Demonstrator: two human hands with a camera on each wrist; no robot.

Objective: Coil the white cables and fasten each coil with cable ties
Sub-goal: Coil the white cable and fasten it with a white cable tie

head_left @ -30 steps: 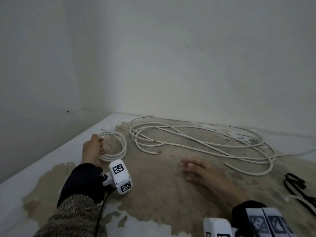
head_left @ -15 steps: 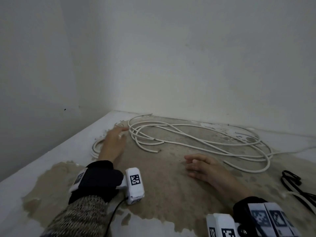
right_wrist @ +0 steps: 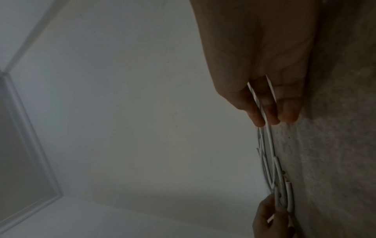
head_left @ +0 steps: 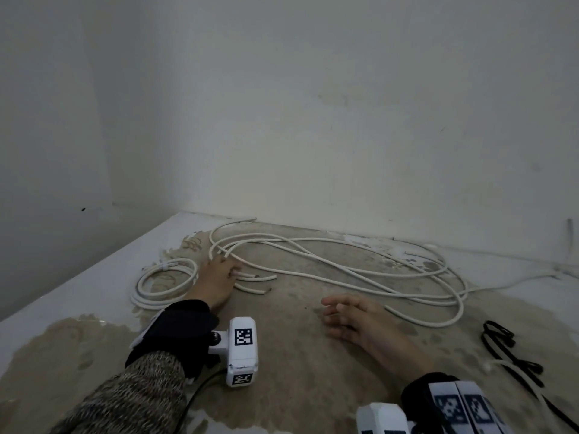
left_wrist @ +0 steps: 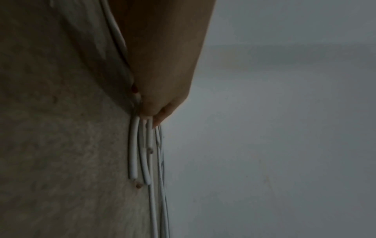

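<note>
A finished coil of white cable (head_left: 163,283) lies at the left on the worn table (head_left: 297,355), with a white tie on its far side. Several loose white cables (head_left: 344,267) sprawl across the back. My left hand (head_left: 219,274) reaches over their cut ends, and its fingers and thumb pinch the strands. In the left wrist view the cable ends (left_wrist: 133,153) stick out past my fingertips (left_wrist: 160,112). My right hand (head_left: 351,314) rests flat on the table with straight fingers and holds nothing. The right wrist view shows the left hand (right_wrist: 266,220) round the cables (right_wrist: 289,198).
Black cable ties (head_left: 498,336) lie in a bunch at the right edge, with another white cable (head_left: 517,374) beside them. Walls close the table in at the back and left. The white paint is worn to bare brown over most of the top.
My left hand has left the finished coil and moved right onto the ends of the loose cables. The right hand has barely shifted.
</note>
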